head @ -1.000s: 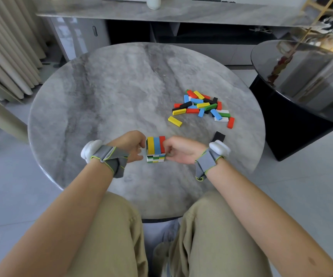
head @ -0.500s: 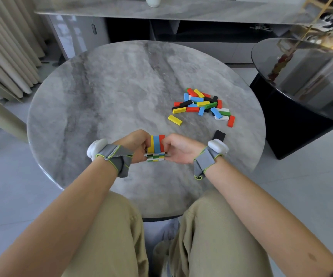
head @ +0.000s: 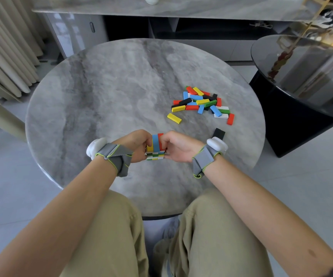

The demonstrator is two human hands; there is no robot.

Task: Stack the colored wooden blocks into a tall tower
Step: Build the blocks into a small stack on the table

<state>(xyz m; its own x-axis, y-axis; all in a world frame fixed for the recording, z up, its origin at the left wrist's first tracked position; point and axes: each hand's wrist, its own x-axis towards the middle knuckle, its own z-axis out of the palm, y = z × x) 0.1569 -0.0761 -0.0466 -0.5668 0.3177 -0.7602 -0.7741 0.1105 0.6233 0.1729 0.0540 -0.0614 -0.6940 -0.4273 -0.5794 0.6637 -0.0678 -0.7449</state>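
Bright, even daylight with soft, faint shadows. Reflections glare across the black glass table (head: 305,62). Wide-angle lens curves the edges; the centre is sharp.

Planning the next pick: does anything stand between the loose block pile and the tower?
Only a lone yellow block lies flat between pile and tower; the left hand and right hand grip the tower's sides.
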